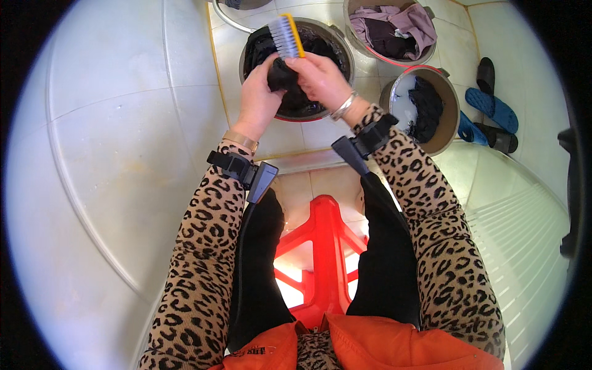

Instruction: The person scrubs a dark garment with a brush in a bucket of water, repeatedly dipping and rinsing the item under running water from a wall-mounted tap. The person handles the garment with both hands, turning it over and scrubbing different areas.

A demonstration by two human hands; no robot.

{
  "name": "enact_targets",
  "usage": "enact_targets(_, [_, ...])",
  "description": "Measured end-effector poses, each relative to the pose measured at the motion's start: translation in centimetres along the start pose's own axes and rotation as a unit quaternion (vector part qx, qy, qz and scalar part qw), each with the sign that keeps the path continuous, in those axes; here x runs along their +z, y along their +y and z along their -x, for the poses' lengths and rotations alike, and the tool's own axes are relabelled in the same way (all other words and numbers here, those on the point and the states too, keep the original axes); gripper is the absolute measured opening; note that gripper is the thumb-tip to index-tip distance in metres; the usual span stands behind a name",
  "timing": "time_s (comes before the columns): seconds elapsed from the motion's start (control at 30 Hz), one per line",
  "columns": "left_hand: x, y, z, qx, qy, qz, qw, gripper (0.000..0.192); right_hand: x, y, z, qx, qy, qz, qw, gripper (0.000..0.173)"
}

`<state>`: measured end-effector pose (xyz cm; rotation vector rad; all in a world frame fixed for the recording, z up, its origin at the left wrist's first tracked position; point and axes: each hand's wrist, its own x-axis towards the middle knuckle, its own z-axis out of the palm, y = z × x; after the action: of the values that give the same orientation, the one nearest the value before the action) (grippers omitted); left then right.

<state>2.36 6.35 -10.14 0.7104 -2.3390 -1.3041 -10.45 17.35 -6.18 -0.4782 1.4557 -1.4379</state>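
Note:
Both of my hands are over a round grey-brown basin (350, 69) that holds dark wet cloth. In my left hand (259, 95) is a bunched piece of black cloth (283, 76), lifted above the rest. My right hand (323, 79) grips a scrubbing brush (287, 37) with a yellow back and pale bristles. The brush stands upright, its bristles facing left, and its lower end is at the top of the bunched cloth. My right fingers also touch the right side of that cloth. The fingertips of my left hand are partly hidden behind it.
A basin (393, 55) of mauve and dark clothes stands at the upper right. Below it, another basin (451, 108) holds black cloth in cloudy water. Blue slippers (492, 109) and black slippers (485, 76) lie by the right wall. A red plastic stool (326, 249) is between my legs.

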Motion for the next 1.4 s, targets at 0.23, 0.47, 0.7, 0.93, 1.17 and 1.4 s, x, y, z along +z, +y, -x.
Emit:
enact_targets(0.23, [-1.5,-2.0,1.3,-0.34,0.129,0.274,0.89,0.025,0.1,5.4,0.0,-0.076,-0.03,0.636,0.767,0.057])
enact_targets(0.47, [-2.5,-1.6,1.1,-0.343,0.22,0.339,0.848,0.018,1.3,4.1,0.3,-0.158,-0.035,0.552,0.818,0.043])
enact_targets(0.7, [-2.8,-0.5,0.3,-0.321,0.218,0.349,0.853,0.019,-2.8,4.0,-0.2,0.007,0.125,0.641,0.757,0.032])
enact_targets(0.93, [-4.2,-2.0,-0.2,-0.316,0.244,0.338,0.852,0.02,-4.9,5.7,0.2,0.008,0.144,0.705,0.695,0.032])
enact_targets(1.17, [0.2,-1.8,0.9,-0.04,-0.12,-0.218,0.968,0.079,-3.0,10.3,-1.4,0.073,0.026,0.683,0.726,0.06])
enact_targets(1.4, [4.9,-3.4,1.4,-0.074,-0.214,-0.38,0.897,0.093,-3.8,12.1,-4.3,0.139,-0.023,0.687,0.713,0.035])
